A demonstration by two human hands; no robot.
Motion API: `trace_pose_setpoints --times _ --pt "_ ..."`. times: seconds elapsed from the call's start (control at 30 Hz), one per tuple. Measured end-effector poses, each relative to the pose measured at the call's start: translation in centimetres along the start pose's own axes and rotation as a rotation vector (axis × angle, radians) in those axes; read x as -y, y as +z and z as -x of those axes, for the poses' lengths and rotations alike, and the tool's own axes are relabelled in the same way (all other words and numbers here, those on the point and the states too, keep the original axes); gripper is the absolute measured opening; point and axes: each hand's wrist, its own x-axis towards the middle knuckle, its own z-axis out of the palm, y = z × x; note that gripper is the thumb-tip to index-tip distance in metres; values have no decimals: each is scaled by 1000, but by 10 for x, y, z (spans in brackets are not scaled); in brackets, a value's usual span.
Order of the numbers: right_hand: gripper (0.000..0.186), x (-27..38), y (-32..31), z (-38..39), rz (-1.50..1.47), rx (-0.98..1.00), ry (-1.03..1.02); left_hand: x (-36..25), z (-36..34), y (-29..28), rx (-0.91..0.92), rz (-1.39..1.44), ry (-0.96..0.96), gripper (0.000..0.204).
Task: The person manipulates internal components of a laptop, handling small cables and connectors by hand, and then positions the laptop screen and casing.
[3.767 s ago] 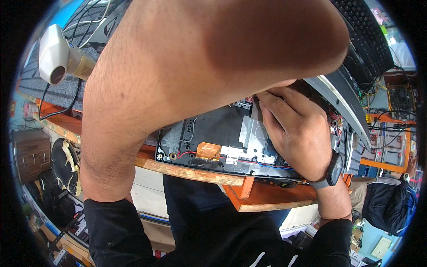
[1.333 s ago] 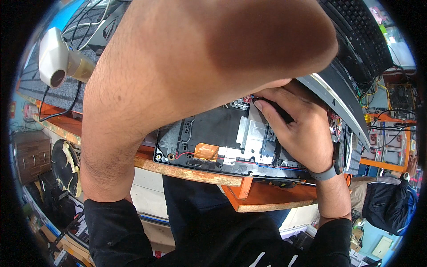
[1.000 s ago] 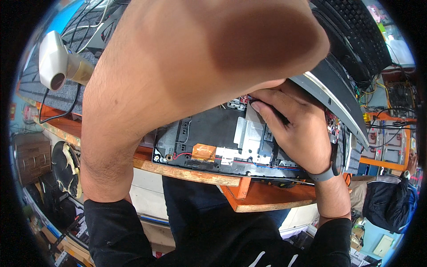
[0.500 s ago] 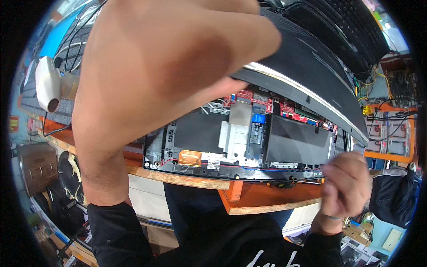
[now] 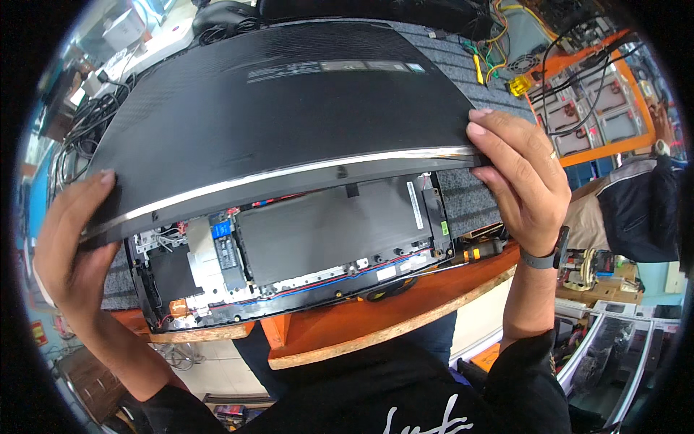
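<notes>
A black laptop bottom cover (image 5: 275, 123) with a shiny silver edge is held tilted over an opened laptop (image 5: 311, 300). My left hand (image 5: 76, 231) grips the cover's near left corner, thumb beneath and fingers on top. At the near right corner, my right hand (image 5: 524, 173) pinches it between thumb and fingers. Under the raised near edge, a large black battery (image 5: 332, 239), a metal bracket (image 5: 206, 264), a blue-labelled board (image 5: 222, 230) and thin red and blue wires show. The cover hides the far part of the laptop.
The laptop rests on a ribbed grey mat (image 5: 473, 202) at the wooden table's front edge (image 5: 390, 325). A screwdriver (image 5: 481, 252) lies by its right side. Farther right are a yellow tool (image 5: 478, 69), cables and an orange-framed compartment box (image 5: 593, 148). Black cables (image 5: 90, 130) bunch at the left.
My left hand has drawn back from across the laptop to the cover's left corner. My right hand has risen to take its right corner. The view has shifted, showing more of the cover.
</notes>
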Motion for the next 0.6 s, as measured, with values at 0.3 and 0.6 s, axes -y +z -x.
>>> trace_pose_setpoints --times 0.3,0.6 --pt "35 -13 10 3 -23 -89 -109 -68 -35 -7 157 36 -27 75" --pt "32 -12 11 11 -74 -148 -19 -92 -82 33 10 76 92 51"
